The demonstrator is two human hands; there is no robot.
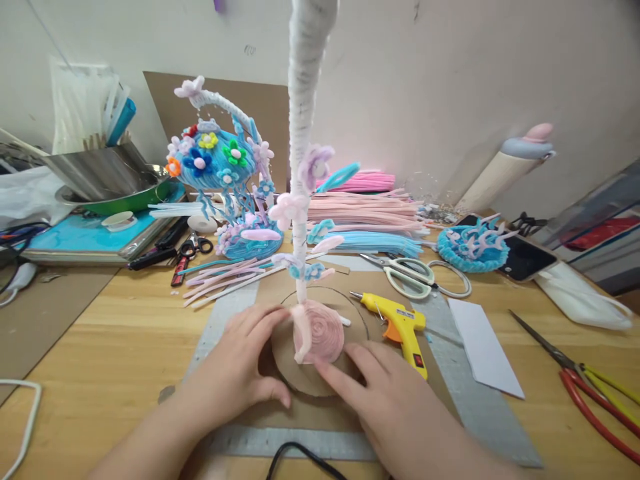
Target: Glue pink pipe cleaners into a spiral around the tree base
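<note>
A pink spiral coil of pipe cleaner (320, 331) lies on a cardboard sheet (270, 417), inside a drawn circle. From its back left rises a tall white wrapped stem (304, 87) bearing fuzzy pink, purple and blue flowers. A loose pink end (301, 337) bends over the coil's left side. My left hand (250, 357) is open at the left, its fingertips by the base of the stem and its thumb apart on the cardboard. Flat and open, my right hand (380, 383) has its index fingertip at the coil's front right edge.
A yellow glue gun (400, 320) lies right of the coil, with scissors (407, 275) behind it. Red-and-yellow-handled shears (575, 373) lie far right. Behind stand bundles of pipe cleaners (360, 213) and a blue flowered ornament (215, 160). A black cable (305, 453) crosses the front.
</note>
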